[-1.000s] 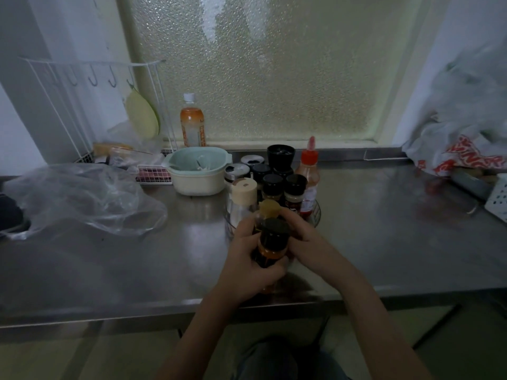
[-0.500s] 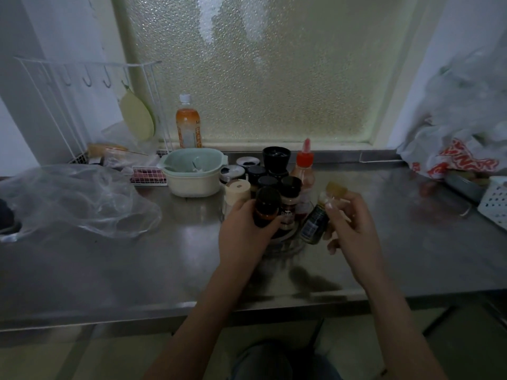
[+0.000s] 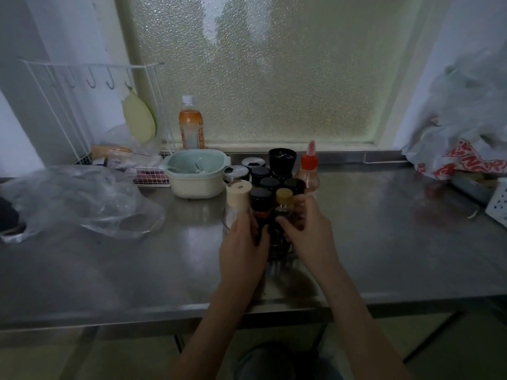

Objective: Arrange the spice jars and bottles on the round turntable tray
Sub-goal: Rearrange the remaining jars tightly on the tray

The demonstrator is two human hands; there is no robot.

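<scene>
Tan-capped jar [image 3: 284, 204], half a second ago tilted in the air at right in right hand [image 3: 310, 231], now upright at near edge of tray [image 3: 274, 266] beside black-capped jar [image 3: 260, 204]; near row thus nearly filled. Left hand [image 3: 242, 249] clasped round black-capped jar, right hand fingers curled on tan-capped jar, neither let go. Behind: more black-capped jars, red-nozzled bottle [image 3: 310, 171], cream-capped shaker [image 3: 238, 200]; green bowl [image 3: 196, 176] far left off tray, contents unclear.
</scene>
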